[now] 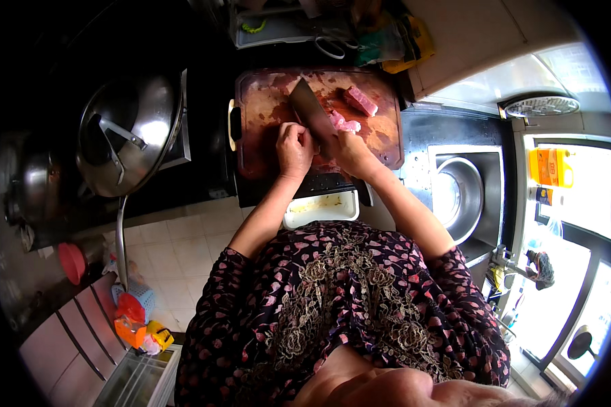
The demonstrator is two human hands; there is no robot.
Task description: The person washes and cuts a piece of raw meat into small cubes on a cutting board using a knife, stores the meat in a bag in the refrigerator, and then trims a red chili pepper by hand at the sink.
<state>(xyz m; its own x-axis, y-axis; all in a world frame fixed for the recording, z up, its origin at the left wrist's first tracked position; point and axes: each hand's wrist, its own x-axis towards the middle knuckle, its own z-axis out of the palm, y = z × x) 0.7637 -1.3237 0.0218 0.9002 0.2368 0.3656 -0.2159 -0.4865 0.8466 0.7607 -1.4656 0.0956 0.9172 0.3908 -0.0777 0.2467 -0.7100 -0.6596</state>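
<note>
A wooden cutting board (265,109) with wet stains lies in front of me. My right hand (354,154) grips a cleaver (311,111), its broad blade slanting up and to the left over the board. Close to the left side of the blade, my left hand (294,151) rests with its fingers curled in; what lies under those fingers is hidden. Just right of the blade are small cut pieces of raw meat (345,122). A larger strip of raw meat (360,100) sits apart from them, toward the board's upper right.
A white plastic tray (322,217) sits below the board's near edge. Left stands a wok with a metal lid (127,135), its long handle (121,239) pointing toward me. Right is a sink (493,203) holding a steel basin (471,198). Scissors (330,48) lie beyond the board.
</note>
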